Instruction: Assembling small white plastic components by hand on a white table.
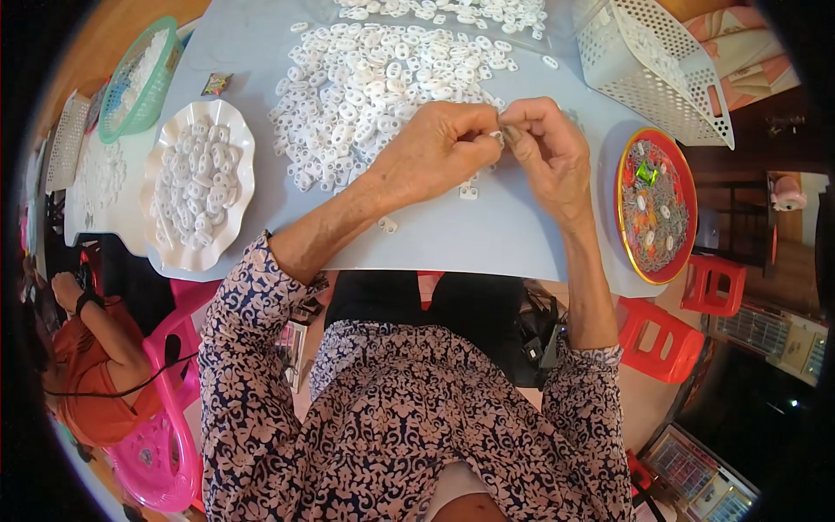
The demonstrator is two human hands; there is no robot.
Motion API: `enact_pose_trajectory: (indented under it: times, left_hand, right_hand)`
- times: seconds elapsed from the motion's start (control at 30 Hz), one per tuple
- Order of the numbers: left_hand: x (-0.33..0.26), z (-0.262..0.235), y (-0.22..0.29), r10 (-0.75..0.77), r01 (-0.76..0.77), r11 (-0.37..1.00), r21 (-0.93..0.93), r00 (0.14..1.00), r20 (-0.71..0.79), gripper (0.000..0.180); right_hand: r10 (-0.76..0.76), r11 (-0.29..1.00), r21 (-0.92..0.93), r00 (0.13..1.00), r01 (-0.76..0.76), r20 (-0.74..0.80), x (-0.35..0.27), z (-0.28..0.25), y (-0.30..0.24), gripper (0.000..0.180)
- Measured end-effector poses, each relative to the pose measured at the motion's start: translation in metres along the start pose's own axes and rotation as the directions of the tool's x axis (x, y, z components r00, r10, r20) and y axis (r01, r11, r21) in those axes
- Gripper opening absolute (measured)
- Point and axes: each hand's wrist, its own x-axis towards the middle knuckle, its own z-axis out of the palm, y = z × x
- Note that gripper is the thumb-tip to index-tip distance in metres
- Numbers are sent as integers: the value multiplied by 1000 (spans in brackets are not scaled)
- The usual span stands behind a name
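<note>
Over the table's front half, my left hand (439,148) is closed in a pinch on a small white plastic piece (497,135), of which only a bit shows. My right hand (550,157) meets it fingertip to fingertip, thumb and forefinger pressed together; what they grip is too small to make out. Just beyond lies a wide heap of white oval plastic pieces (348,96) with holes in them. A few loose white pieces (469,190) lie below my hands. To the right, a red gold-rimmed tray (692,196) carries many small grey metal parts (665,244).
A scalloped white plate (246,187) of white pieces stands left. Behind it are a wrapped sweet (217,83) and a green basket (171,74). A white perforated basket (644,87) tilts at the far right. Red stools (661,339) flank me; a person in orange (113,365) sits left.
</note>
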Motion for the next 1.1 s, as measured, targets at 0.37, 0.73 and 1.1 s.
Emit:
enact_pose_trajectory:
  times: [0.37,0.73,1.1]
  left_hand:
    - [5,0,-2,50,-52,997,-57,998,-41,17]
    - [6,1,-5,33,-37,996,-82,998,-51,17]
    - [6,-3,-1,-64,66,992,-107,998,25,16]
  right_hand:
    - [134,977,176,987,-118,-85,-2,3,4,10]
    - [260,950,216,954,-225,-149,-1,7,-2,14]
    - [181,964,217,977,-153,-113,1,3,1,13]
